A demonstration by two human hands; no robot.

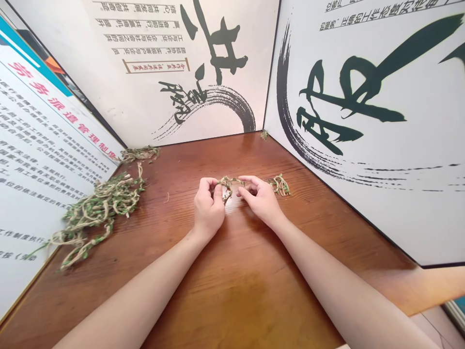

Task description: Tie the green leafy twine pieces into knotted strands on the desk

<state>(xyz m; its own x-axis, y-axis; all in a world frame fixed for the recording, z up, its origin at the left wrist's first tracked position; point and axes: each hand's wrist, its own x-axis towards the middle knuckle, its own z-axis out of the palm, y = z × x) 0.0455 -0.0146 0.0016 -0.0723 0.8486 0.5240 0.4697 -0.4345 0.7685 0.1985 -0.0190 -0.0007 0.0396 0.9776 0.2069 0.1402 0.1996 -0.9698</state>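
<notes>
My left hand point(209, 206) pinches a short length of leafy jute twine point(227, 184), tan cord with small green leaves, between thumb and curled fingers. The twine hangs in a loop just above the table and stretches across to the fingertips of my right hand point(260, 196). There, thumb and forefinger close around its other end, with the remaining fingers bent. Just beyond my right hand lies a small coiled bundle of the same twine point(280, 185). To the left, a large tangled heap of leafy twine point(105, 203) rests on the table.
The brown wooden table point(232, 286) is bounded by upright printed panels: a left board point(43, 126), a back panel point(145, 106) and a right panel point(392, 169). More leafy twine point(140, 154) lies at the back left corner, and a small tuft point(264, 134) at the far corner.
</notes>
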